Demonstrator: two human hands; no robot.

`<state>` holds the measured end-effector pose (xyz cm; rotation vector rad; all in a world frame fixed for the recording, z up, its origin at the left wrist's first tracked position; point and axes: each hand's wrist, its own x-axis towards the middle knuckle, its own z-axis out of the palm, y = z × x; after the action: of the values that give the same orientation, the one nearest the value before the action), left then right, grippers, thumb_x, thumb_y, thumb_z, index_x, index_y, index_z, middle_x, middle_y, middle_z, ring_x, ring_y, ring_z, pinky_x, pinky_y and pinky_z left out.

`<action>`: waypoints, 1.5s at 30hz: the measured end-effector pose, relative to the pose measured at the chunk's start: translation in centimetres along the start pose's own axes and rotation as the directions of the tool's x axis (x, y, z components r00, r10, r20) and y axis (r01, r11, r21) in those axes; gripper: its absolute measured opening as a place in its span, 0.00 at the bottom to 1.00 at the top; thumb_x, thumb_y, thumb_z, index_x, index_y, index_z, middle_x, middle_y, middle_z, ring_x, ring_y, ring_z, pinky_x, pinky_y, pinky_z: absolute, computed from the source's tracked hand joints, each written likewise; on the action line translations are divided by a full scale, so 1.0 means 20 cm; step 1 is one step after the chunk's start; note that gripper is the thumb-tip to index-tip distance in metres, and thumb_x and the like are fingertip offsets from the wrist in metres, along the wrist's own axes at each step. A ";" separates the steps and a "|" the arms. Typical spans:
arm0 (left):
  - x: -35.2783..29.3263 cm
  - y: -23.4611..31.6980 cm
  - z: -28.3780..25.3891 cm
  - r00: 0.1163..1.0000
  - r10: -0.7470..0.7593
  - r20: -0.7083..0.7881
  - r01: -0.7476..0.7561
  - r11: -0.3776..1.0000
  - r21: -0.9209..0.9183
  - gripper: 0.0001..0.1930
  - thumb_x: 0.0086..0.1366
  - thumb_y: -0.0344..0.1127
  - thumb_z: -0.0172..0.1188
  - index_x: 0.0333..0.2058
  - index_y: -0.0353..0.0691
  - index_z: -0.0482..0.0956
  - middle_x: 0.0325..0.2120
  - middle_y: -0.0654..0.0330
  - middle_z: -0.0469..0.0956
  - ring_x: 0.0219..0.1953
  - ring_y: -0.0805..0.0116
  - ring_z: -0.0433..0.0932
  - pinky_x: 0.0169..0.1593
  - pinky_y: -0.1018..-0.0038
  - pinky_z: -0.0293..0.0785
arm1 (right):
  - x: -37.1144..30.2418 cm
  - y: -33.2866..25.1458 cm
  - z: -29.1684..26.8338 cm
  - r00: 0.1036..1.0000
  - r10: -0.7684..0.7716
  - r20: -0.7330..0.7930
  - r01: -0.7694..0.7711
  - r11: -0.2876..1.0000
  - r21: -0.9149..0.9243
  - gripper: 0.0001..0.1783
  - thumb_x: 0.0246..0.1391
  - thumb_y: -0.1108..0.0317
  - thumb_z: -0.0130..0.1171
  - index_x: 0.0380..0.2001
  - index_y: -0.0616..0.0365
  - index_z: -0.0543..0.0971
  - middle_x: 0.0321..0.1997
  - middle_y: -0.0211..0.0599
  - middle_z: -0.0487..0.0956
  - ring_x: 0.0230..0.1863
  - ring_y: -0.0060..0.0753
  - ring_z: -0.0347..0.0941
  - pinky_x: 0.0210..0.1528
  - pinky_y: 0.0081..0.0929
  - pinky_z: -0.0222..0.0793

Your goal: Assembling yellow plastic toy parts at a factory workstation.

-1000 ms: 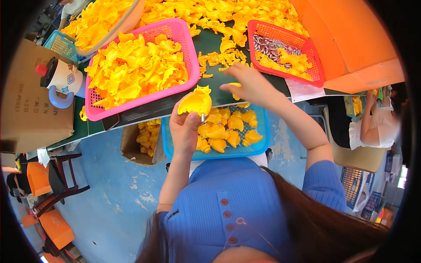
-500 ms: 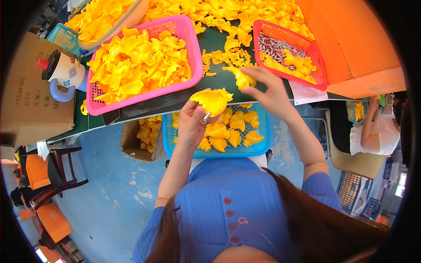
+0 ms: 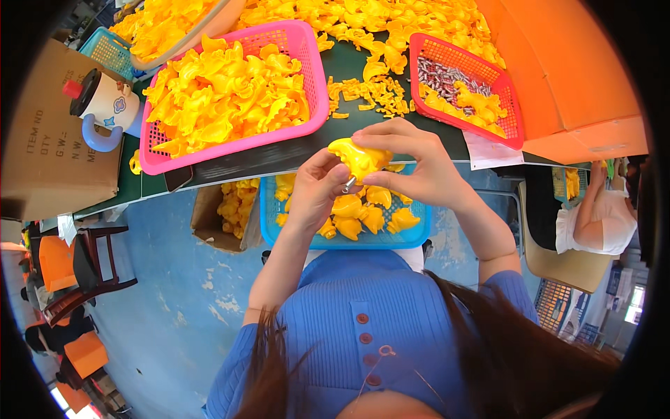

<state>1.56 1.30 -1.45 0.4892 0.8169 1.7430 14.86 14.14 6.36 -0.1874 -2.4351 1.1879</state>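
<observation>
Over the table's near edge my hands meet on a yellow plastic figure (image 3: 363,159), pieced from curved moulded shells. My left hand (image 3: 312,190) grips it from below, thumb on the near side. A small silver metal pin (image 3: 349,184) pokes out of the figure's lower end by that thumb. My right hand (image 3: 427,166) is closed over the figure's right side and top, fingers bent, hiding part of it. Below, a blue basket (image 3: 349,244) holds several similar yellow figures.
On the table, a pink basket (image 3: 318,84) is heaped with yellow shells; a red basket (image 3: 515,112) holds metal pins and yellow pieces. An orange wall of board (image 3: 565,70) stands at right. A mug (image 3: 112,108) and brown carton (image 3: 63,140) are left. Another person (image 3: 597,216) sits at right.
My right hand has moved left and brought its yellow piece against the one in my left hand. The two pieces now sit together between both hands.
</observation>
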 end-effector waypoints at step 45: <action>0.08 0.02 -0.02 0.992 0.123 -0.024 -0.110 0.945 0.309 0.17 0.56 0.38 0.62 0.41 0.35 0.71 0.36 0.59 0.75 0.37 0.73 0.76 0.43 0.77 0.74 | -0.03 0.04 0.12 0.941 -0.212 -0.265 0.148 0.959 -0.241 0.32 0.34 0.70 0.70 0.47 0.58 0.71 0.46 0.40 0.74 0.44 0.39 0.71 0.45 0.29 0.68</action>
<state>0.49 2.71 -1.55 0.7219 1.1183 1.7465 14.25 12.71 4.19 -0.1827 -2.2620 0.7538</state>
